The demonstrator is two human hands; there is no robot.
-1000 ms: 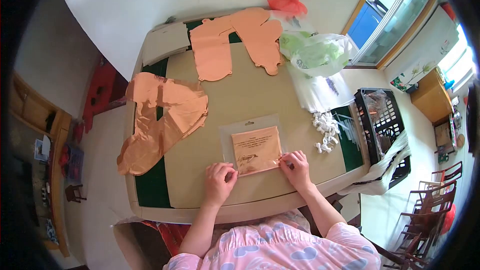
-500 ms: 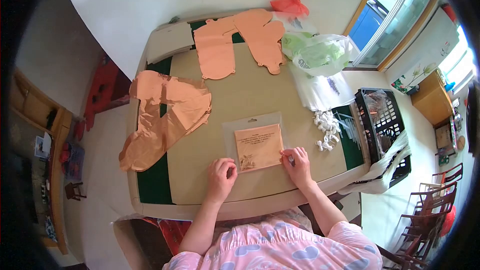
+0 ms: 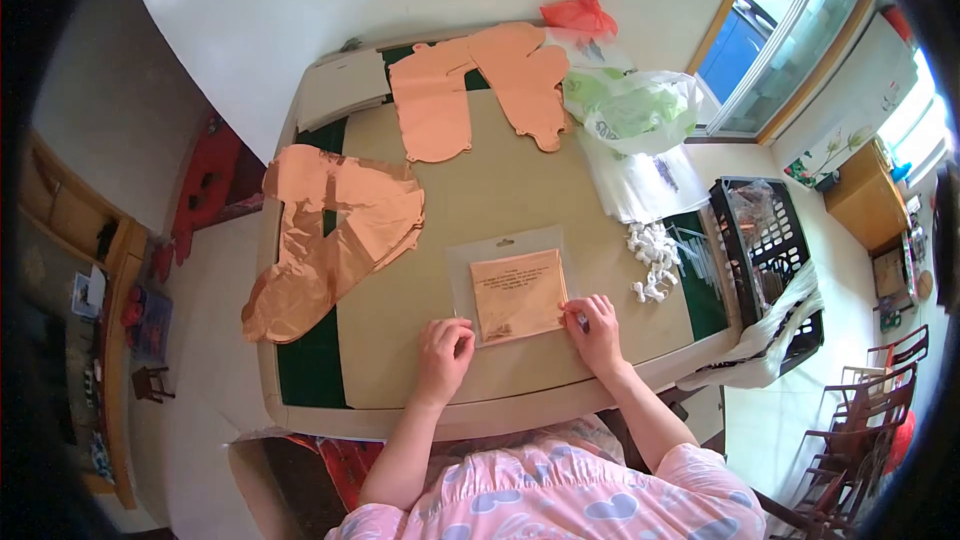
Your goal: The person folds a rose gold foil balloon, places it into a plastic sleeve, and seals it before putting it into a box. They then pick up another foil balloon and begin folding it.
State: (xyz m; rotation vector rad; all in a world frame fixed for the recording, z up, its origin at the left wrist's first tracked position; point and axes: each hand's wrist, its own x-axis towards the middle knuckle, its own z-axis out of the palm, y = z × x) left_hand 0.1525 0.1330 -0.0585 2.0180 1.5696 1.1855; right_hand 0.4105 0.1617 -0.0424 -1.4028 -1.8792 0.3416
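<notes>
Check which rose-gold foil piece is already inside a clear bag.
The flat square one between both hands; the crumpled pile and far flat pieces lie bare.

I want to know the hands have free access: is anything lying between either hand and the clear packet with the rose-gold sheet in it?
Nothing visible does. The right hand touches the clear packet at its near right corner, and the left hand rests at its near left corner. The white clips lie off to the right.

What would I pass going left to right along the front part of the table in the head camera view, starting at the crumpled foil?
Crumpled rose-gold foil pile → left hand → clear packet with the folded foil sheet → right hand → small white pieces → black basket.
</notes>
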